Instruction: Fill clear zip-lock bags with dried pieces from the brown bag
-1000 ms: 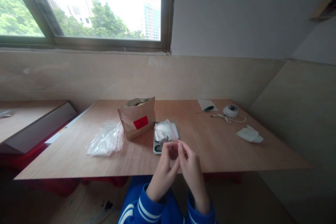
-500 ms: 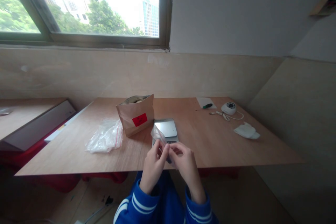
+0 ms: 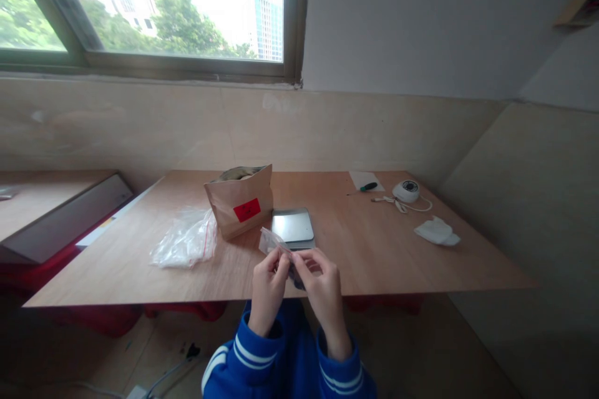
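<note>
My left hand (image 3: pixel 267 287) and my right hand (image 3: pixel 318 283) are together at the near edge of the wooden table (image 3: pixel 374 255), both pinching a small clear zip bag (image 3: pixel 270 240) that sticks up and to the left between the fingertips. Just behind the hands lies a small digital scale (image 3: pixel 293 227) with a bare shiny plate. To the left of the scale a brown paper bag (image 3: pixel 241 207) with a red label stands open at the top.
A heap of clear plastic bags (image 3: pixel 185 242) lies left of the paper bag. At the far right are a white round device with a cable (image 3: pixel 406 191), a green-handled screwdriver (image 3: pixel 367 187) on a paper slip, and a crumpled white cloth (image 3: pixel 436 231). A lower bench (image 3: pixel 56 212) stands left.
The filled small bag was lifted off the scale's plate and drawn toward me. Both hands dropped lower at the table's edge, still working the bag between the fingertips.
</note>
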{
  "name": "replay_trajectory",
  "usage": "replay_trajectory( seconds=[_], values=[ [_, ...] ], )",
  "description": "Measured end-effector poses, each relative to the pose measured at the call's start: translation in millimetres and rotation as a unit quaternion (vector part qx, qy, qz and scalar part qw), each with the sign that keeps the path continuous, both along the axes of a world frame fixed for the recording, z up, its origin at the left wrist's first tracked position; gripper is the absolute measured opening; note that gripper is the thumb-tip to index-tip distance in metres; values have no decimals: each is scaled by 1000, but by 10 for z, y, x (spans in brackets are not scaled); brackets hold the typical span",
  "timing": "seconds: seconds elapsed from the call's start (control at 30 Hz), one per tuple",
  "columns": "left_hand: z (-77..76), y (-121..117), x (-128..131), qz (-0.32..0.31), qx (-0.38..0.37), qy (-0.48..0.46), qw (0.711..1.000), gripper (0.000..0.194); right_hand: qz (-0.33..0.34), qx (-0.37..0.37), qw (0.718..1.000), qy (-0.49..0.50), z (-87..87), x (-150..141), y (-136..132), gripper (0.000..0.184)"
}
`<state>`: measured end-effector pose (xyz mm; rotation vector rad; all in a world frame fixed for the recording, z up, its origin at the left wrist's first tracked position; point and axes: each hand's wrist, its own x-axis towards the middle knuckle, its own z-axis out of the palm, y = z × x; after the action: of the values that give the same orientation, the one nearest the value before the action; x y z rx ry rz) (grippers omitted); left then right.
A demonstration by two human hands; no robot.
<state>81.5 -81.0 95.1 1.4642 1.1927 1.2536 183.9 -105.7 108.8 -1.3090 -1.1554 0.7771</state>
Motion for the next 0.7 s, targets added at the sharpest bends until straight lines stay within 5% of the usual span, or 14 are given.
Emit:
replay_trajectory(
  seconds=[0.17, 0.43, 0.57, 0.7],
  values=[
    [-79, 30, -203, 98, 24, 45, 994, 36, -155, 32, 980, 124, -93, 196, 33, 32],
    [-101, 63, -350, -36, -14, -46, 998, 45, -107, 41, 976, 185, -71, 212, 44, 30],
    [-340, 167, -293, -1, -51, -89, 995, 46, -108, 62, 969, 214, -11, 148, 18, 28],
    [-540, 260, -129, -70, -120, -162, 977, 51, -110, 77, 964, 229, -16, 168, 17, 26]
  ],
)
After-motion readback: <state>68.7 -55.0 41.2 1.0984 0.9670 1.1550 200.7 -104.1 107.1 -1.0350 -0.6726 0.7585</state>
